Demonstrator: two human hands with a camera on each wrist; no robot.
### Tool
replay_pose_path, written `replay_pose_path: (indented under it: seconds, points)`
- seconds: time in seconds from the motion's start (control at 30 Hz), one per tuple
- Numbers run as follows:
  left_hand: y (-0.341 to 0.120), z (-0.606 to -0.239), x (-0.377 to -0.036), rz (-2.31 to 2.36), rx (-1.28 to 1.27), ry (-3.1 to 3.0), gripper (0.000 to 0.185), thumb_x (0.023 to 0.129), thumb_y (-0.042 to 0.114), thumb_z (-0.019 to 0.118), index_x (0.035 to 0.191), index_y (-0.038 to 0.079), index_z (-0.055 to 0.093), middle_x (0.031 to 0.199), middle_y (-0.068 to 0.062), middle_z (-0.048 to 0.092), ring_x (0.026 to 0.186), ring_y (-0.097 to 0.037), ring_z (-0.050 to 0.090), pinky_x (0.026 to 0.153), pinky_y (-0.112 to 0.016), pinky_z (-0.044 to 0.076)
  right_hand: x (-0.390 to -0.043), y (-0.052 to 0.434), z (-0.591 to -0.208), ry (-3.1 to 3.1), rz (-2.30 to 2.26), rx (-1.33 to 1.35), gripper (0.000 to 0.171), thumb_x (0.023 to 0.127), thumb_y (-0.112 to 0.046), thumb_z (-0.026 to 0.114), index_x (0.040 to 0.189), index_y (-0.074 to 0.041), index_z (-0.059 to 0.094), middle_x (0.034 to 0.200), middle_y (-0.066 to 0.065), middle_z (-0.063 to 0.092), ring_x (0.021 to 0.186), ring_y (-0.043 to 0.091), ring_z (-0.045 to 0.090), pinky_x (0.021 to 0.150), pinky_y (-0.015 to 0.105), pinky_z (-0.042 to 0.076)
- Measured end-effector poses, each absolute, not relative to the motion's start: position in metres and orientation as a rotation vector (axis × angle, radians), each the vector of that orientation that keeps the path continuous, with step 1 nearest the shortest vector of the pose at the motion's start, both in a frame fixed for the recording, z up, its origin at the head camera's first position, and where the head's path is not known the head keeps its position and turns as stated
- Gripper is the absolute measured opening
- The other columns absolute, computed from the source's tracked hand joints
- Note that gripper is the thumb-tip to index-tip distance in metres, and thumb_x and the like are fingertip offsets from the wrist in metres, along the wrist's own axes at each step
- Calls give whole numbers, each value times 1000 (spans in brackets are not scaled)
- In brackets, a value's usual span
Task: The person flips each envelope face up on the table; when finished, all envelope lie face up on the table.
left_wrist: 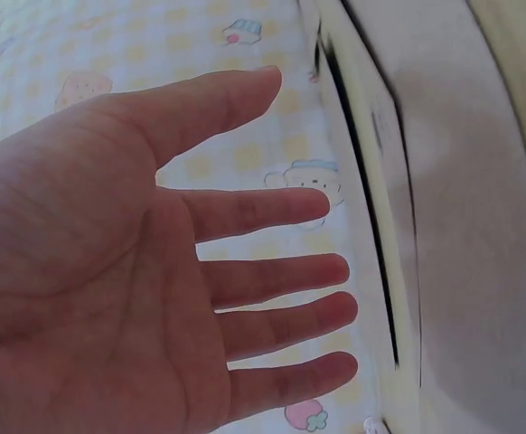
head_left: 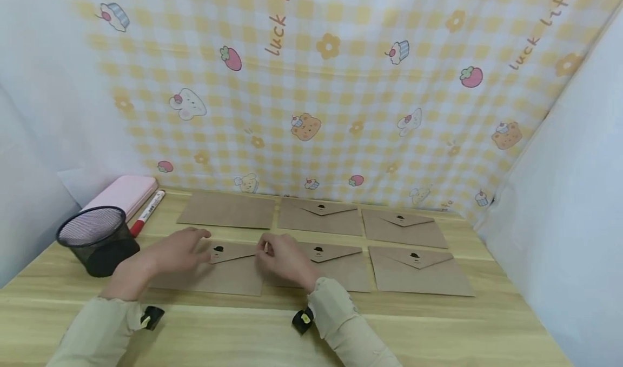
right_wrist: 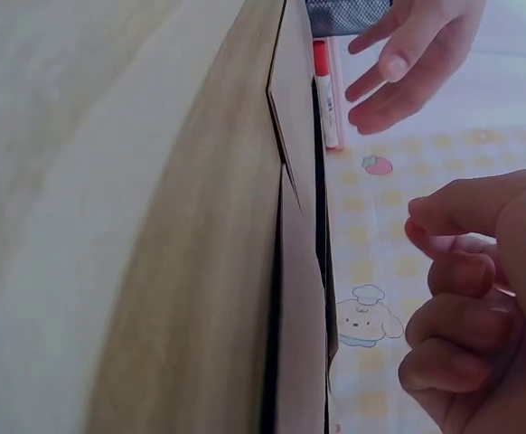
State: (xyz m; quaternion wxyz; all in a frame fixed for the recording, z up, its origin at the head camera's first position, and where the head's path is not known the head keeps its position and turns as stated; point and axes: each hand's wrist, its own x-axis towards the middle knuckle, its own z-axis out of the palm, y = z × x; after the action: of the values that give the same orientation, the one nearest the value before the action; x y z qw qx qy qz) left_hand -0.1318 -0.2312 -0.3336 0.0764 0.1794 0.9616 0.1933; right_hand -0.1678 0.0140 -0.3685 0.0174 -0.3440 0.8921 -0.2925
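Six brown kraft paper envelopes laid flat in two rows on a pale wooden table (head_left: 438,324), spaced apart so each shows whole. Nearest-left envelope (head_left: 229,272) lying flap up, between both hands. Left hand (head_left: 182,251) over its left edge, fingers straight and spread, holding nothing. Right hand (head_left: 284,259) at its right edge, fingers curled, apparently empty. Left of that envelope: black mesh pen cup (head_left: 97,240), red-capped marker (head_left: 146,213), pink pencil case (head_left: 124,191).
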Motion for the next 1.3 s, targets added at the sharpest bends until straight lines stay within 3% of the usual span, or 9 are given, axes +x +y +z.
replay_pose_path:
  seconds: [0.23,0.43,0.63,0.93,1.03,1.3]
  points:
    - [-239,-337,-137,664,541,2882,54,88,26,63,120,-15,49,117,-33,52,110,-49,47,89,-56,38,-173,19,-369,2748,-1002,-1014,6,92,-18,58,88,-15,63,62,-10,48,53,2,41,48,17,36]
    - [-247,-343,-146,799,510,2873,52,90,23,60,124,-14,46,123,-37,45,114,-50,43,91,-58,36,-191,35,-359,2711,-1182,-949,12,93,-13,57,100,-6,63,86,-4,59,78,9,54,65,23,46]
    - [-254,-344,-155,824,480,2906,54,91,22,59,126,-15,43,127,-38,42,116,-52,39,94,-60,32,-205,45,-350,2799,-1091,-999,16,92,-13,59,103,-3,65,92,2,65,87,15,59,75,30,48]
    - [-259,-347,-175,805,513,2904,50,90,18,61,126,-14,45,126,-36,43,117,-51,39,94,-60,32,-216,36,-352,2757,-858,-998,29,91,-14,58,117,0,60,116,10,60,109,24,54,91,35,43]
    - [-260,-349,-189,785,523,2886,49,88,18,62,123,-12,48,126,-36,43,117,-51,38,95,-60,31,-222,26,-351,2730,-771,-1036,32,92,-14,58,120,1,57,119,12,59,108,24,55,91,35,43]
    - [-258,-357,-225,682,513,2783,68,86,29,65,135,-9,38,141,-37,22,129,-51,17,103,-61,14,-242,-12,-347,2649,-511,-988,41,91,-12,58,129,1,50,127,13,54,116,25,50,97,33,39]
